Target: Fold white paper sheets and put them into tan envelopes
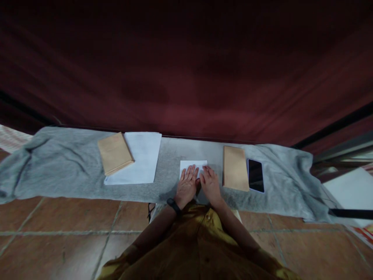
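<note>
A small piece of white paper (pixel 186 163) lies in front of me on a grey cloth, its lower part covered by my hands. My left hand (pixel 186 188) rests flat on it with the fingers stretched out and slightly spread; a dark band is on that wrist. Close beside it, my right hand (pixel 211 187) also lies on the paper, fingers extended over its right edge. The two hands nearly touch at the thumbs. Whether the paper is folded I cannot tell.
The grey cloth (pixel 70 163) covers a long, narrow surface. On the left, brown envelopes (pixel 115 153) overlap larger white sheets (pixel 144 159). To the right lie a brown envelope stack (pixel 236 169) and a phone (pixel 255 175). A dark red curtain (pixel 186 85) hangs behind.
</note>
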Demonstrator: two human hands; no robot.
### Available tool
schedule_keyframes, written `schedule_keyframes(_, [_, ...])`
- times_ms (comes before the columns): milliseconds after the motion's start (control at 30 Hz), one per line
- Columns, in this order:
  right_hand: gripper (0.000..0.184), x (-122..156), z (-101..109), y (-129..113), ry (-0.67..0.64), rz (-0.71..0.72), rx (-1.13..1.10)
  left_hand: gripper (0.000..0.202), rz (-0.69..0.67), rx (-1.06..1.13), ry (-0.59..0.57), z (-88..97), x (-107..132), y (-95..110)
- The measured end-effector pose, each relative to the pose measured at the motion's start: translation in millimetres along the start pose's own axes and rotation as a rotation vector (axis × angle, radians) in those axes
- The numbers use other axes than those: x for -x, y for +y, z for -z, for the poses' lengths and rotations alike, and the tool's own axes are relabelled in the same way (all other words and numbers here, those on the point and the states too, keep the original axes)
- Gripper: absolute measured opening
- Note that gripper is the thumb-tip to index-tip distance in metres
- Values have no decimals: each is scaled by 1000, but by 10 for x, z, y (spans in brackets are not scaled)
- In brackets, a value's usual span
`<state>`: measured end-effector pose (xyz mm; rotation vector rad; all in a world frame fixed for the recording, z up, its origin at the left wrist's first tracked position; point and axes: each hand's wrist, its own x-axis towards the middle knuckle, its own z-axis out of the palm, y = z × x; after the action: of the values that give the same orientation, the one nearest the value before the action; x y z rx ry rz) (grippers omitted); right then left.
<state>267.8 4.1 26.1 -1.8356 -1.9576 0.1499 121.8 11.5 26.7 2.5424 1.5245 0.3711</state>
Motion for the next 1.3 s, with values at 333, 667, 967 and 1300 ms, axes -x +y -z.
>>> schedule_keyframes(333, [58,180,-139,-15,-20,191,91,62,47,-53,5,-16,39,-109])
schedule_keyframes(667, [63,243,-100,175,57,135,173,63,183,-119,46,93,175,-309])
schedule_keyframes(967, [63,246,-58,179,-54,112,226,60,19,17,51,18,-167,97])
schedule_keyframes(1300, [69,197,17,147,-198,122,278,61,-60,112,-77,-126,-548,265])
